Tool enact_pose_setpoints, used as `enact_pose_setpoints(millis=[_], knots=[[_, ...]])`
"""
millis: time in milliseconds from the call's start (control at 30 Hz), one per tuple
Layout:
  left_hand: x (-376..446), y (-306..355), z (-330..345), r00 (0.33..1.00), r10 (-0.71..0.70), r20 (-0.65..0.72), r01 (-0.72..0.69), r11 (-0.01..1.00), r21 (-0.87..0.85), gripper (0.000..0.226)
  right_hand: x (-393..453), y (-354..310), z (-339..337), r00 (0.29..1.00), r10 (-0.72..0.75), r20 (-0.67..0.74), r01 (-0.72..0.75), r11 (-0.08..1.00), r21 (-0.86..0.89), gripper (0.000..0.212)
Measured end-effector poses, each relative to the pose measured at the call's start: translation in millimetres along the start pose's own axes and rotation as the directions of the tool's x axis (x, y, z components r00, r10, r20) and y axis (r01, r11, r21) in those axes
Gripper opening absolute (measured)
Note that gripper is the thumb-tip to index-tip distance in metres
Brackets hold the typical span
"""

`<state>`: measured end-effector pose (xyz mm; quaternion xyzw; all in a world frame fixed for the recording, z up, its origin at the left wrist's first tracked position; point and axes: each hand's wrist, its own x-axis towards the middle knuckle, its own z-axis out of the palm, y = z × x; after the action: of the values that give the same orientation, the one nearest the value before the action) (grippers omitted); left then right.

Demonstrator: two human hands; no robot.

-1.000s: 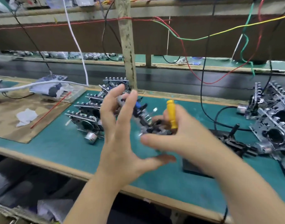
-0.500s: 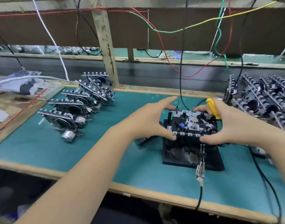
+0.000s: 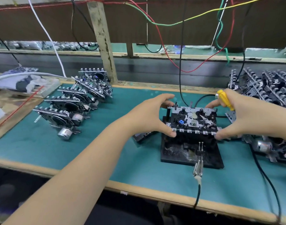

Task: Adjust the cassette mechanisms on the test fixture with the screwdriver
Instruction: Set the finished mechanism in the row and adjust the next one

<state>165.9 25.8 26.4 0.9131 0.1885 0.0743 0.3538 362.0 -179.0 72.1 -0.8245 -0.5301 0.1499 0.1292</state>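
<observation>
A cassette mechanism lies flat on the black test fixture on the green mat. My left hand grips its left end, thumb on the near edge and fingers on the far edge. At the right end my right hand pinches the mechanism the same way. That hand also carries a yellow-handled screwdriver tucked in its fingers, handle pointing up and back.
A row of cassette mechanisms leans at the left of the mat and a larger pile fills the right. A clip on a black cable lies before the fixture. Wires hang overhead, and a wooden post stands behind.
One second ago both hands held the mechanism up in the air. They brought it down to the right onto the fixture, and since half a second ago they have barely moved.
</observation>
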Motion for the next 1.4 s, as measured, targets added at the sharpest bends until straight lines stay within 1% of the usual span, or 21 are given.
enact_pose_setpoints(millis=[100, 267, 333, 433, 533, 600, 667, 700, 767, 800, 867, 900, 933, 967, 1033, 1100, 1200, 1267, 1300, 1367, 1400], knots=[[2, 1, 5, 1.0, 0.009, -0.024, -0.008, 1.0, 0.018, 0.117, 4, 3, -1, 1.0, 0.013, -0.004, -0.013, 1.0, 0.015, 0.083], [4, 1, 5, 0.999, -0.031, 0.012, 0.03, 0.999, 0.032, 0.115, 4, 9, 9, 0.999, 0.052, 0.008, -0.052, 0.998, 0.038, 0.101], [4, 1, 6, 0.999, -0.038, 0.017, 0.038, 0.999, 0.016, 0.114, 3, 7, 8, 0.998, 0.061, 0.024, -0.062, 0.998, 0.024, 0.097], [0, 0, 7, 0.999, -0.033, 0.008, 0.033, 0.999, -0.004, 0.116, 4, 2, 7, 0.997, 0.063, 0.032, -0.063, 0.998, -0.021, 0.082], [-5, -13, 6, 0.997, -0.068, 0.02, 0.065, 0.989, 0.135, 0.126, 3, -2, 7, 0.997, 0.066, 0.03, -0.065, 0.998, -0.023, 0.081], [-9, -23, 6, 0.982, -0.187, 0.022, 0.174, 0.945, 0.278, 0.125, 2, -2, 7, 0.997, 0.071, 0.029, -0.071, 0.997, 0.008, 0.077], [-15, -34, 5, 0.961, -0.277, -0.016, 0.266, 0.904, 0.335, 0.106, 1, -1, 7, 0.997, 0.061, 0.04, -0.062, 0.998, 0.02, 0.065], [-18, -39, 2, 0.957, -0.283, -0.061, 0.288, 0.907, 0.306, 0.091, 0, -1, 7, 0.997, 0.057, 0.044, -0.058, 0.998, 0.018, 0.064], [-23, -42, -7, 0.948, -0.258, -0.187, 0.289, 0.944, 0.162, 0.062, 0, 1, 8, 0.997, 0.058, 0.041, -0.059, 0.998, 0.027, 0.065], [-24, -39, -12, 0.937, -0.232, -0.262, 0.258, 0.964, 0.067, 0.053, 0, 2, 9, 0.997, 0.063, 0.039, -0.064, 0.997, 0.038, 0.066], [-22, -23, -19, 0.923, -0.115, -0.367, 0.078, 0.99, -0.113, 0.045, -1, 3, 10, 0.996, 0.073, 0.043, -0.075, 0.996, 0.046, 0.066], [-19, -9, -19, 0.931, -0.031, -0.364, -0.037, 0.983, -0.178, 0.045, 0, 3, 10, 0.996, 0.075, 0.041, -0.076, 0.996, 0.038, 0.065], [-16, 7, -16, 0.945, 0.058, -0.323, -0.128, 0.971, -0.201, 0.045, 0, 3, 10, 0.997, 0.074, 0.037, -0.075, 0.997, 0.032, 0.065], [-11, 21, -12, 0.956, 0.137, -0.259, -0.184, 0.969, -0.167, 0.045, 0, 4, 10, 0.997, 0.075, 0.032, -0.076, 0.996, 0.035, 0.064], [0, 41, -2, 0.969, 0.23, -0.096, -0.23, 0.973, 0.009, 0.039, -2, 4, 11, 0.996, 0.083, 0.014, -0.084, 0.994, 0.069, 0.071], [10, 47, 6, 0.974, 0.226, 0.003, -0.224, 0.964, 0.146, 0.033, -4, 3, 14, 0.995, 0.104, 0.0, -0.103, 0.99, 0.092, 0.085], [12, 47, 12, 0.984, 0.179, 0.019, -0.179, 0.958, 0.226, 0.026, -5, 5, 15, 0.994, 0.103, 0.039, -0.108, 0.983, 0.147, 0.088], [10, 45, 20, 0.984, 0.17, 0.058, -0.18, 0.93, 0.321, 0.029, -7, 9, 13, 0.987, 0.106, 0.123, -0.143, 0.929, 0.342, 0.079], [8, 44, 23, 0.983, 0.164, 0.077, -0.181, 0.93, 0.321, 0.032, -8, 9, 13, 0.983, 0.117, 0.141, -0.171, 0.865, 0.472, 0.071], [3, 41, 29, 0.98, 0.184, 0.078, -0.199, 0.944, 0.264, 0.036, -7, 7, 19, 0.981, 0.177, 0.085, -0.189, 0.736, 0.65, 0.056], [1, 40, 30, 0.977, 0.203, 0.069, -0.214, 0.945, 0.247, 0.037, -3, 5, 25, 0.976, 0.219, 0.013, -0.17, 0.717, 0.676, 0.047]])
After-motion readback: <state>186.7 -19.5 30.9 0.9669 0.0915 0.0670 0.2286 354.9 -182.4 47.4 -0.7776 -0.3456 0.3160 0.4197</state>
